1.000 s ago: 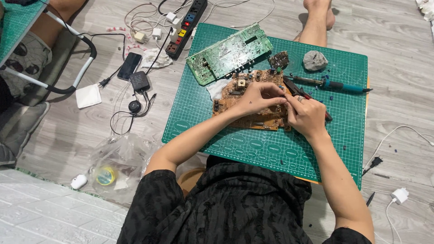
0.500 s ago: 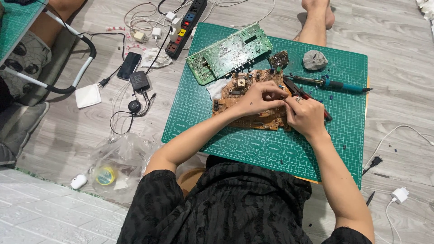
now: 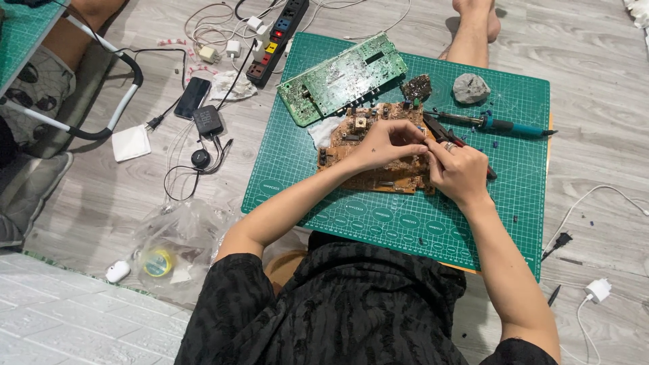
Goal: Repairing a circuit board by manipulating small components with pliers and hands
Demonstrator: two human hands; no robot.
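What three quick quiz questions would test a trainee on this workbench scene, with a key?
1. True or false: the green circuit board lies under both hands.
2. Which tool lies on the green cutting mat beyond the right hand? A) hammer B) soldering iron C) saw
3. Which board do the left hand and the right hand rest on?

Key: 1 false, it lies apart, farther from the person. 2 B. 3 The brown circuit board.
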